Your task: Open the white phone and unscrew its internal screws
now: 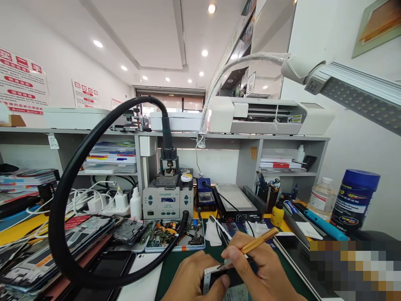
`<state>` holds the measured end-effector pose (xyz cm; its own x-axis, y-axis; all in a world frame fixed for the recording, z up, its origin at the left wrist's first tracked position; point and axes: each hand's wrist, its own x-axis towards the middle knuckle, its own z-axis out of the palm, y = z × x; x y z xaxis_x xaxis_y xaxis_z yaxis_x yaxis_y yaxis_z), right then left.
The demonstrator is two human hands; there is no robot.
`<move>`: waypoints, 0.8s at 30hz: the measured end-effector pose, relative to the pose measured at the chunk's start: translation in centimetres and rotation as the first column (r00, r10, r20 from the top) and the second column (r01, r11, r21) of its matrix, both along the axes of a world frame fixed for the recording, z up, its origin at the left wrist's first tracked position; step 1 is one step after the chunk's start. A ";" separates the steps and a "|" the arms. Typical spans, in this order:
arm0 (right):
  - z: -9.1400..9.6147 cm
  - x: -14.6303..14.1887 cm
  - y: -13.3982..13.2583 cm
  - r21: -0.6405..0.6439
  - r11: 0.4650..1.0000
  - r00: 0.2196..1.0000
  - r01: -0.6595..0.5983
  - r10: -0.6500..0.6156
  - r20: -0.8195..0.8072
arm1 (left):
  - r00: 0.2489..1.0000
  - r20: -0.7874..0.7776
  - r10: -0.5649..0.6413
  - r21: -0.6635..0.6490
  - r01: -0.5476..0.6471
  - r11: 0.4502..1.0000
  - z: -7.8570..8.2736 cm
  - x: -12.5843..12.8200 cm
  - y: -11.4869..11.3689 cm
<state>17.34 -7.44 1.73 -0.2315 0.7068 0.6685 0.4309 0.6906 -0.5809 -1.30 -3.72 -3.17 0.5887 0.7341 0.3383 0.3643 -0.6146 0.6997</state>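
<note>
My left hand (191, 274) is closed around a silver-edged phone (206, 282) at the bottom middle, its thumb pressed on the near side. In my right hand (255, 261) is a slim tool with a golden-yellow handle (261, 241), pinched between thumb and fingers. A pale tip of the tool lies at the phone's upper edge. Fingers hide much of the phone and the tool's exact kind. Under both hands lies a green mat (171, 267). Beyond my right hand, a white pen-like stick (220, 227) with a dark cable slants over the mat.
A hot-air station (168, 200) stands ahead; its thick black hose (58, 217) loops across the left. A tray of circuit boards (175, 234) lies before it. Disassembled phones (65, 246) pile up left. At right are a white phone (294, 259), bottle (321, 194) and blue-lidded canister (355, 200).
</note>
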 end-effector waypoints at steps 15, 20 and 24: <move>-0.2 -0.2 0.0 0.010 0.995 0.992 0.101 -0.101 -0.071 | 0.997 -0.070 0.044 -0.119 -0.053 0.991 0.7 0.5 -0.1; -0.2 -0.3 -0.1 0.003 0.992 0.987 0.127 -0.126 -0.101 | 0.996 -0.081 0.028 -0.115 -0.038 0.993 1.0 0.4 -0.2; -0.2 -0.3 0.0 -0.018 0.988 0.982 0.154 -0.155 -0.111 | 0.996 -0.084 0.021 -0.092 -0.029 0.995 0.9 0.4 -0.1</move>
